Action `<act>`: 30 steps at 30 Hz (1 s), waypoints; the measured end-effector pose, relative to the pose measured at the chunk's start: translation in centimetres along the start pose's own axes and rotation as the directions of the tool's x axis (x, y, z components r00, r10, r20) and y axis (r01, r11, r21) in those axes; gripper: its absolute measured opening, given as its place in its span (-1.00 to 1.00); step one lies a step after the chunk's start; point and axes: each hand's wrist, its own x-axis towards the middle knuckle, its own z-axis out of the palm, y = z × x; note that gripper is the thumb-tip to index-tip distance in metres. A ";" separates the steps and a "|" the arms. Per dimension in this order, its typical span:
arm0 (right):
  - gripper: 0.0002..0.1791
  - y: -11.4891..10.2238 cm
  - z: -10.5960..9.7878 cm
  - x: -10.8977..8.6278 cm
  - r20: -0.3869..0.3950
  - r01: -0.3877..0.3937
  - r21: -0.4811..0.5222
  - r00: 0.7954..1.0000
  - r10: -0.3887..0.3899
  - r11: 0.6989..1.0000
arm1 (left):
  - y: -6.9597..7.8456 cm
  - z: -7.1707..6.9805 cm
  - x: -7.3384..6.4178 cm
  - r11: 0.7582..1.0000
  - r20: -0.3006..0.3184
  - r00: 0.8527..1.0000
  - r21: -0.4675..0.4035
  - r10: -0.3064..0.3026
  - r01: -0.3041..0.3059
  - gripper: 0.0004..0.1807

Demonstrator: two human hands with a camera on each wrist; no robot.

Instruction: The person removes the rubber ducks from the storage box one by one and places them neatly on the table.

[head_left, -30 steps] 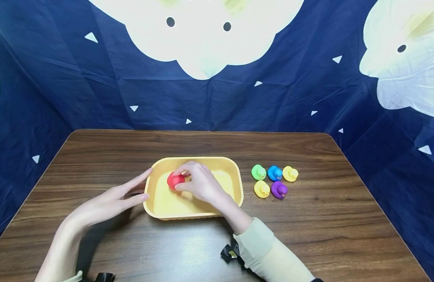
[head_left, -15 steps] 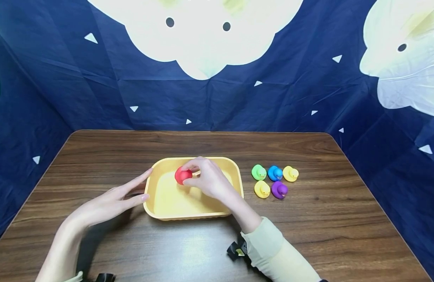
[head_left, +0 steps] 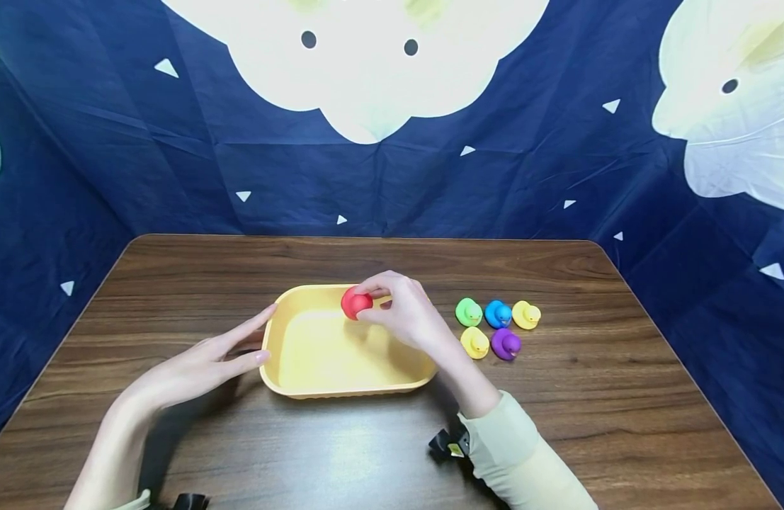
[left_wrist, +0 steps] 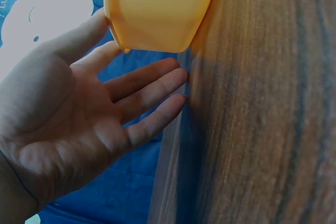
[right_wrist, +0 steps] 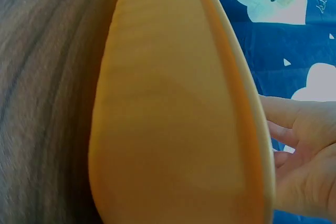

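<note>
My right hand (head_left: 409,312) pinches a red rubber duck (head_left: 354,304) between thumb and fingers, over the far side of a yellow plastic basin (head_left: 315,361). In the right wrist view the basin's wall (right_wrist: 168,103) hides the duck and the fingertips, and only part of the hand (right_wrist: 310,156) shows. My left hand (head_left: 197,370) is at the basin's left end, its fingers spread. The left wrist view has its thumb and index finger touching the basin's rim, while the other fingers stretch out straight below.
Right of the basin several rubber ducks stand in two rows: green (head_left: 469,312), blue (head_left: 498,314) and yellow (head_left: 526,315) behind, yellow (head_left: 474,343) and purple (head_left: 506,344) in front. A blue cloth (head_left: 379,184) with white clouds hangs behind the wooden table (head_left: 589,397).
The right hand has carried the red duck rightward and toward the basin's far rim. Neither the left hand nor the basin has visibly moved.
</note>
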 end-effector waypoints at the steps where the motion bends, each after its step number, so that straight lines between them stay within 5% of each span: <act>1: -0.71 0.0 -0.2 0.0 -0.007 0.001 0.006 1.000 -0.001 1.000 | 0.0 0.0 0.0 1.000 -0.001 1.000 0.000 0.000 0.000 -0.24; 30: -0.69 1.4 -5.1 -0.8 -0.067 -0.024 -0.017 0.997 0.023 1.000 | -0.1 -0.1 0.0 1.000 0.005 1.000 -0.014 -0.008 0.008 -0.24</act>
